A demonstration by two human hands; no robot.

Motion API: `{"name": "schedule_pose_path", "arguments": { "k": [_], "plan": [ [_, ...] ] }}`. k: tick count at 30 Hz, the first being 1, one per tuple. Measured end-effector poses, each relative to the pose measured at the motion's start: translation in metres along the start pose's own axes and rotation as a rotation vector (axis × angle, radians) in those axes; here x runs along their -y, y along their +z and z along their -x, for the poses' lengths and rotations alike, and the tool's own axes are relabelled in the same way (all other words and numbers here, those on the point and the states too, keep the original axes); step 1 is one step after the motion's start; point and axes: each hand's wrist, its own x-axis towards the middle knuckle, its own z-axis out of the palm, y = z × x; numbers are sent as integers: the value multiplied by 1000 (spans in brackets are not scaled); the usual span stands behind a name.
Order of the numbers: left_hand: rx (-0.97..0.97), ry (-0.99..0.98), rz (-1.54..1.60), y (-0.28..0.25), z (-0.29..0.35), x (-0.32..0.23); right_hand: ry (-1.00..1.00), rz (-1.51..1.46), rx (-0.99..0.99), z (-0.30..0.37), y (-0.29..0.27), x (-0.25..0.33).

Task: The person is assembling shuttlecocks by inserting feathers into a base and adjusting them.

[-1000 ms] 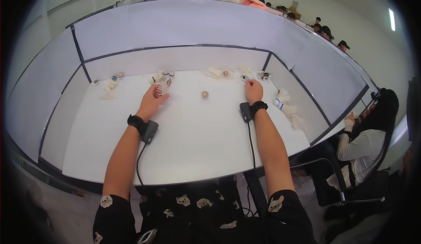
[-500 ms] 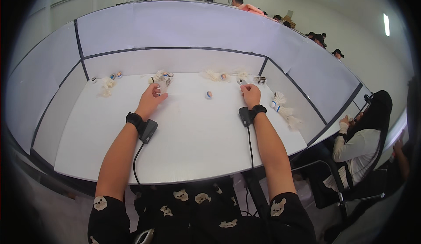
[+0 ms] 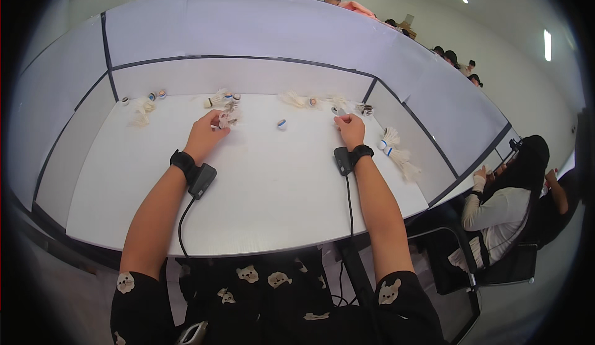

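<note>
Head view: left hand [image 3: 206,137] and right hand [image 3: 351,132] both extend over a white bench [image 3: 266,202], well apart. Left fingers curl around a pale feathered shuttlecock piece [image 3: 230,121], grasped between thumb and forefinger near the back of the bench. Right thumb and forefinger are drawn together against a small greyish piece [image 3: 340,113]; whether it is gripped or only touched is not discernible.

Between the hands, clear of both, lies one round base with a blue band [image 3: 282,124].

Just behind the left hand: a cluster of shuttlecock parts [image 3: 215,99]. Back left: loose pale feathers [image 3: 141,114], with two small round bases [image 3: 162,93] near them. Back middle: pale feathers [image 3: 291,98] beside a tan-faced base [image 3: 312,102]. Near the right rear corner: dark pieces [image 3: 366,109]. Right side: two blue-banded shuttlecocks [image 3: 405,163], close together, skirts pointing different ways.

Each wrist carries a black strap and a cabled black box [image 3: 202,181]. Pale partitions [image 3: 248,26] enclose the bench's back and sides. Beyond the right partition sits a co-worker [image 3: 505,215] in a light top.
</note>
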Motion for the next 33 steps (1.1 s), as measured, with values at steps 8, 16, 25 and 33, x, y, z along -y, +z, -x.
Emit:
{"name": "schedule_pose_path", "arguments": {
  "k": [8,16,25,33],
  "plan": [
    [-15,39,-106,-2,1,9,-55,41,18,-7,7,-14],
    [-31,13,-109,0,-2,12,-9,-3,28,-7,7,-9],
    [-17,29,-120,-4,-1,13,-6,25,16,-3,7,-2],
    [-35,34,-135,1,-4,19,-27,96,54,-5,6,-3]
  ]
}}
